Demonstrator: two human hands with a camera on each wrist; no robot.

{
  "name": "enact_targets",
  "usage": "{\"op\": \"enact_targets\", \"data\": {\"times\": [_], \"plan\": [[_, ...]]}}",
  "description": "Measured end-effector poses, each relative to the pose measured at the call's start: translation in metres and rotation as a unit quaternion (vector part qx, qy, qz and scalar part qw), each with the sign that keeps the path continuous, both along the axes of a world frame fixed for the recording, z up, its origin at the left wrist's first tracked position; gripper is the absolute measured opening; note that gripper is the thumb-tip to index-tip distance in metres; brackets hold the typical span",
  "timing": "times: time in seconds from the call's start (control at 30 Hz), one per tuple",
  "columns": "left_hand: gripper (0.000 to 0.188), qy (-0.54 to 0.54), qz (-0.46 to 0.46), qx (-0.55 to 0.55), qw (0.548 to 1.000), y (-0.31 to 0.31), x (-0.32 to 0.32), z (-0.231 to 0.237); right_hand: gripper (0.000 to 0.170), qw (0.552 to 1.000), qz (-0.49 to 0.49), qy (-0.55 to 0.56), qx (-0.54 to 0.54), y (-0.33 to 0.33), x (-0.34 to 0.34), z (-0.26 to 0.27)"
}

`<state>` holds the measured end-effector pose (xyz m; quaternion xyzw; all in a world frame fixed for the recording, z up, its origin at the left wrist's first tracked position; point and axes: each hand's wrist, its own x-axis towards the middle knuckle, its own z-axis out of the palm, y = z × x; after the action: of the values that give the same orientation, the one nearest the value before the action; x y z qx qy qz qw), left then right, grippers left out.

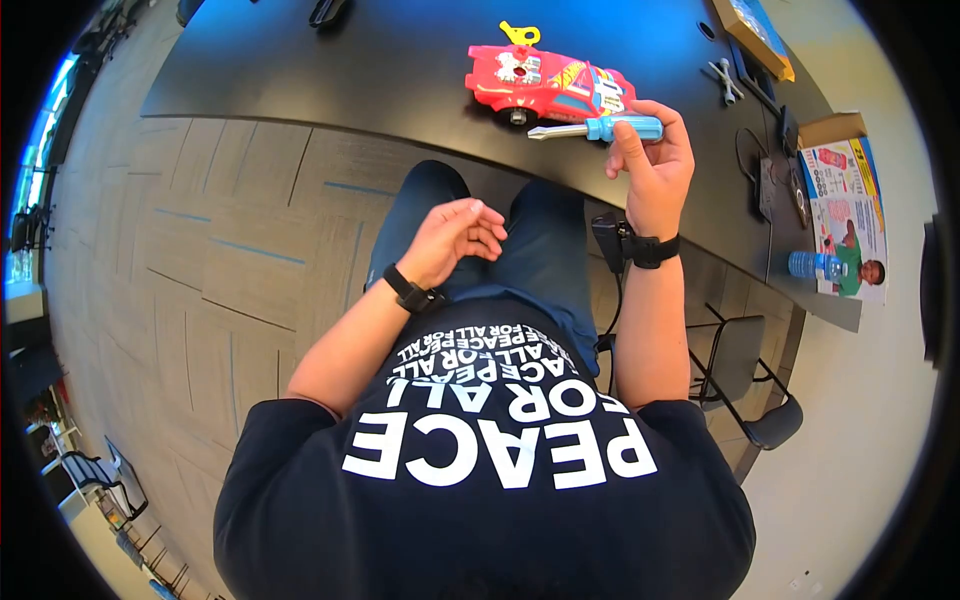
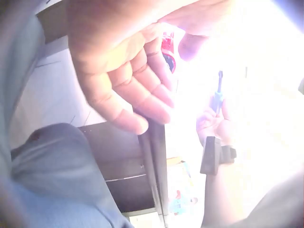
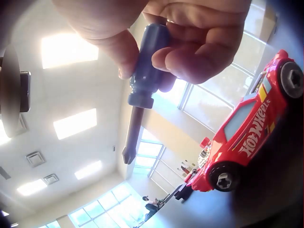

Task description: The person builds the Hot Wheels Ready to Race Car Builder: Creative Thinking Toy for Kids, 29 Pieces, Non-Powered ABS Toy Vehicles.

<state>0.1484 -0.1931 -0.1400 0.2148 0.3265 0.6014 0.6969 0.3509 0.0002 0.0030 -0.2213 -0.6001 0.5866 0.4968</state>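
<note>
My right hand (image 1: 655,170) pinches the blue handle of a toy screwdriver (image 1: 625,128) over the table's near edge. Its grey flat tip points left in the head view, and in the right wrist view the screwdriver (image 3: 142,80) hangs from thumb and fingers. Just behind it a red Hot Wheels toy car (image 1: 550,82) stands on the table; its side and black wheels show in the right wrist view. Over my lap, my left hand (image 1: 458,240) holds nothing, its fingers loosely bent. A yellow toy piece (image 1: 520,34) with a round hole lies beyond the car.
The black table (image 1: 400,70) spans the front. On its right side lie a grey cross-shaped piece (image 1: 725,82), a black device with a cable (image 1: 762,185), a water bottle (image 1: 815,265) and a printed toy box (image 1: 845,205). A dark folding chair (image 1: 745,380) stands at right.
</note>
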Motion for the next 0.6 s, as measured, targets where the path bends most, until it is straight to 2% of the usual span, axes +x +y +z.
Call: {"op": "enact_targets", "data": {"times": [0.03, 0.07, 0.1, 0.13, 0.17, 0.2, 0.23, 0.27, 0.3, 0.33, 0.43, 0.47, 0.5, 0.53, 0.6], "plan": [[0.032, 0.008, -0.005, 0.005, 1.0, -0.008, 0.01, -0.009, 0.035, 1.0, -0.003, 0.002, 0.004, -0.009, 0.003, 0.002], [0.028, 0.07, -0.014, -0.036, 0.997, -0.015, 0.016, -0.014, 0.034, 1.0, -0.011, 0.0, 0.008, -0.018, 0.005, 0.004], [0.028, 0.073, -0.017, -0.032, 0.997, -0.022, 0.018, -0.024, 0.034, 1.0, -0.02, -0.002, 0.012, -0.027, 0.009, 0.006], [0.027, 0.199, -0.014, -0.033, 0.979, -0.029, 0.016, -0.038, 0.034, 1.0, -0.023, 0.001, 0.017, -0.034, 0.013, 0.008], [0.027, 0.323, -0.009, -0.032, 0.946, -0.034, 0.015, -0.048, 0.035, 0.999, -0.032, -0.003, 0.026, -0.041, 0.016, 0.011], [0.019, 0.431, 0.025, 0.016, 0.902, -0.04, 0.017, -0.058, 0.035, 0.998, -0.041, -0.007, 0.036, -0.047, 0.019, 0.014], [0.019, 0.432, 0.026, 0.022, 0.901, -0.045, 0.018, -0.044, 0.035, 0.998, -0.043, -0.005, 0.042, -0.053, 0.022, 0.017], [0.016, 0.568, 0.018, 0.125, 0.813, -0.051, 0.019, -0.019, 0.035, 0.998, -0.045, -0.001, 0.051, -0.059, 0.025, 0.02], [0.014, 0.682, 0.01, 0.222, 0.697, -0.057, 0.02, -0.006, 0.036, 0.997, -0.046, 0.001, 0.06, -0.065, 0.027, 0.021], [0.009, 0.706, 0.013, 0.268, 0.655, -0.06, 0.021, -0.011, 0.036, 0.997, -0.047, 0.002, 0.061, -0.071, 0.03, 0.022], [0.018, 0.725, -0.015, 0.26, 0.638, -0.071, 0.018, -0.022, 0.036, 0.996, -0.054, 0.004, 0.076, -0.082, 0.035, 0.025], [0.018, 0.726, -0.015, 0.263, 0.635, -0.074, 0.018, -0.026, 0.036, 0.995, -0.056, 0.009, 0.077, -0.086, 0.037, 0.027], [0.02, 0.597, -0.013, 0.151, 0.788, -0.076, 0.017, -0.029, 0.036, 0.995, -0.058, 0.014, 0.079, -0.089, 0.037, 0.028], [0.023, 0.437, -0.013, 0.032, 0.899, -0.074, 0.013, -0.035, 0.036, 0.995, -0.06, 0.017, 0.081, -0.088, 0.036, 0.028], [0.024, 0.358, 0.057, 0.014, 0.932, -0.067, 0.001, -0.053, 0.037, 0.995, -0.057, 0.021, 0.085, -0.089, 0.035, 0.03]]}}
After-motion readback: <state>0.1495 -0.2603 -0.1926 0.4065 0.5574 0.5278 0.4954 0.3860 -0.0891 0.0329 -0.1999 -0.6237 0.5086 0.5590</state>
